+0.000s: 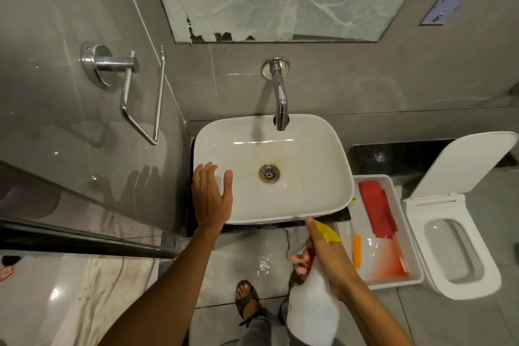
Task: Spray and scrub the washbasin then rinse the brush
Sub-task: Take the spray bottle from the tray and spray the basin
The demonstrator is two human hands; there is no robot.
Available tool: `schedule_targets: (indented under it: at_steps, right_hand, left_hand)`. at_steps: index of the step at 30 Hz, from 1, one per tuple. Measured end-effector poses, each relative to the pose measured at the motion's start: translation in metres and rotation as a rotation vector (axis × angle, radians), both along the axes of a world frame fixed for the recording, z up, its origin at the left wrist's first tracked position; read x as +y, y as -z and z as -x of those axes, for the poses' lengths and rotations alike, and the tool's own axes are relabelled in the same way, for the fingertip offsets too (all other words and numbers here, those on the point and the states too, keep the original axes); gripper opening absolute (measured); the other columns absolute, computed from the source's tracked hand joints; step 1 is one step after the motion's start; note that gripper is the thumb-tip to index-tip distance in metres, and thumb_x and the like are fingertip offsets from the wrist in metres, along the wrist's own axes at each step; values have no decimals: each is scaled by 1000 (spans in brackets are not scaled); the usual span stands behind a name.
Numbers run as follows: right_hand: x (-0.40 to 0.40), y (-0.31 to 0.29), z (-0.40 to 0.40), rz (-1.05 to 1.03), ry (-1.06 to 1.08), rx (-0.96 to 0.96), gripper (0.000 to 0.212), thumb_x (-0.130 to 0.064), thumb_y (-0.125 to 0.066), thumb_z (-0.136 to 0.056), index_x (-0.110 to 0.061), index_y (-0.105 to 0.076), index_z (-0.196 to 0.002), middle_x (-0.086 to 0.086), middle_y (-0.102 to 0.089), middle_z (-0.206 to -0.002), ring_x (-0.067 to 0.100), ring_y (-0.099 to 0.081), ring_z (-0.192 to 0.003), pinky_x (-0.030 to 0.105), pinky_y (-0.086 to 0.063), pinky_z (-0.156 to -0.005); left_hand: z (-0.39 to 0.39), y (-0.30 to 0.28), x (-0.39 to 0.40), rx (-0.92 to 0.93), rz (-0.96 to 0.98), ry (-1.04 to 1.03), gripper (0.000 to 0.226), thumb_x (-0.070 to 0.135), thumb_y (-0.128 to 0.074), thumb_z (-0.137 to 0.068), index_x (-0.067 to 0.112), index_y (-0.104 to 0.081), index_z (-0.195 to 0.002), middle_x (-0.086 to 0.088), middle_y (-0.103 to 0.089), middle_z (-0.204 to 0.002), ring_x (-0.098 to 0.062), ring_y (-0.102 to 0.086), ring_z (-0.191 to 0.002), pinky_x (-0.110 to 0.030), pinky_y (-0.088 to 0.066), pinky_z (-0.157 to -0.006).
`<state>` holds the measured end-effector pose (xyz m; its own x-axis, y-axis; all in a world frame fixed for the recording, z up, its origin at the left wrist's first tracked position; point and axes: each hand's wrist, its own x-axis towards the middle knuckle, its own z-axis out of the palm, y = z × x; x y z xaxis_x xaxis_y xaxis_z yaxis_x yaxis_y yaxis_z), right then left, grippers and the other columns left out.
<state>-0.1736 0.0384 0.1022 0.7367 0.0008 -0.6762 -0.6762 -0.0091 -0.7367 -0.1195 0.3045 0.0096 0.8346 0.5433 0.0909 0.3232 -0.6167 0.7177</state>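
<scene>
Left hand (211, 196) spread flat on washbasin (309, 199) left rim; right hand (327, 254) grips spray bottle (311, 309), nozzle toward basin.

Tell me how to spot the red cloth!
Find the white rectangular ceramic washbasin under the chrome wall tap. Right of it, beside the white toilet, sits a white plastic tray. The red folded cloth lies inside, bigger than the thin orange stick nearby.

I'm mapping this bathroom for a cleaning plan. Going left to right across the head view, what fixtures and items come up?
Towel holder → left hand → washbasin → white tray → toilet.
</scene>
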Motion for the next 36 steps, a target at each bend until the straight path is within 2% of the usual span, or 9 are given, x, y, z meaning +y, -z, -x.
schedule_targets:
  at_steps: [5, 9, 14, 18, 22, 26, 30, 33, 36]
  right_hand:
    - [14, 2, 3, -121, -91, 23, 66, -64, -65, -94, 2, -62, -92, 30, -77, -93, 37, -71, -81, 46, -62, -71]
    - [7, 0, -3, -145, -44, -3, 46, -58, -68, -95, -12, -72, -98, 30, -76, -103, 29, -76, -91, 44, -59, -79]
    - [-32, 9, -17, -88, -6, -70, 59, -51, -67, -98, -9, -63, -140, 18, -81, -113, 24, -77, -104, 48, -60, -98]
    - [-83, 21, -33, -43, 115, -138, 48, -56, -71, -93, -30, -71, -133, 9, -83, -111, 23, -77, -114, 40, -60, -90]
    - [-142, 48, -45, 10, 196, -158, 71, -59, -68, -95, -33, -47, -158, -8, -80, -124, 5, -72, -120, 37, -49, -112]
    - [-200, 79, -58, 110, 192, -154, 69, -76, -67, -85, -39, -65, -143, -25, -70, -135, -2, -65, -126, 34, -46, -114]
    - [-249, 121, -77, 195, 282, -117, 57, -86, -70, -72, -62, -67, -124, -40, -69, -118, -12, -64, -108, 20, -44, -93]
    - [-280, 161, -83, 235, 315, -145, 51, -83, -70, -75, -58, -69, -119, -28, -72, -116, -8, -67, -102, 27, -48, -93]
    - [-305, 198, -85, 235, 291, -187, 40, -63, -79, -84, -39, -74, -116, -15, -79, -108, 2, -73, -101, 37, -57, -97]
  left_hand:
    - [0, -5, -3, 17, -31, 14, 61, 53, -49, -105, 6, -65, -139, -15, -61, -155, -39, -50, -150, -58, -44, -123]
    - [-2, -6, -6, 30, -109, 127, 64, 55, -52, -104, 3, -65, -140, -17, -62, -154, -39, -49, -151, -56, -42, -124]
    - [-12, -9, -36, 86, -114, 305, 68, 58, -55, -102, 6, -58, -147, -15, -56, -160, -35, -44, -155, -52, -37, -128]
    - [-33, -15, -92, 88, -108, 437, 74, 64, -51, -102, 6, -57, -147, -14, -54, -161, -33, -44, -156, -49, -37, -127]
    - [-57, -20, -161, 79, -106, 556, 79, 70, -49, -102, 8, -53, -151, -13, -50, -164, -32, -41, -157, -52, -36, -128]
    - [-79, -15, -228, 86, -124, 653, 79, 68, -54, -101, 14, -46, -159, -8, -40, -173, -28, -32, -163, -49, -30, -133]
    - [-93, 4, -283, 117, -189, 751, 91, 74, -49, -101, 17, -32, -169, -4, -21, -181, -24, -12, -170, -49, -20, -137]
    - [-99, 19, -300, 150, -293, 802, 102, 84, -37, -99, 19, -12, -174, -2, 1, -184, -21, 8, -171, -45, -5, -137]
    - [-101, 27, -298, 141, -323, 812, 104, 80, -41, -102, 14, -3, -174, -2, 11, -184, -17, 13, -170, -44, -8, -138]
